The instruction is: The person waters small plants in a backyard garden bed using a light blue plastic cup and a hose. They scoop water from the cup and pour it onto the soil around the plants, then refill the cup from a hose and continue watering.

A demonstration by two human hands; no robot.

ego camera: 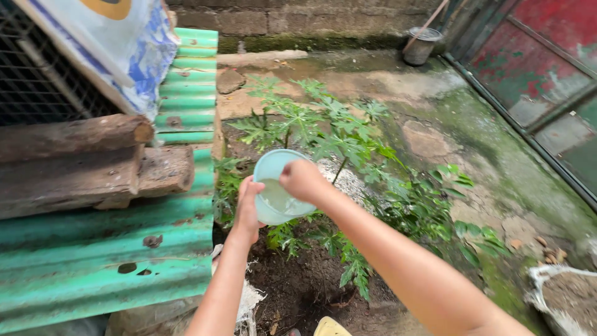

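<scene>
I see both bare hands out in front of me, holding a pale blue round plastic basin (273, 186) over a small patch of dark soil (298, 280). The basin sits near the middle of the view, above the base of a young green plant with deeply cut, papaya-like leaves (336, 134) that spreads from about twelve o'clock round to three o'clock of it.

My left hand (247, 208) is closed around the rim at the basin's nine o'clock side, fingers wrapped under the wall. My right hand (303, 179) is clenched over the rim at roughly two o'clock, knuckles up. The basin is tilted, and cloudy, whitish water lies pooled in its lower half.

My judgement on handling: the plastic looks thin and probably flexes, so a one-sided pinch would bend the rim. With water inside, the weight is moderate and will shift as the tilt changes. The wet rim may be slippery. Two opposed grips on the rim, as now, seem the sound hold.

To the left, at nine o'clock, lies green corrugated roofing sheet (106, 261) with weathered wooden logs (74, 162) stacked on it. A mossy concrete floor (448, 118) runs off toward one o'clock, where a small grey bucket (420, 45) stands by the wall.
</scene>
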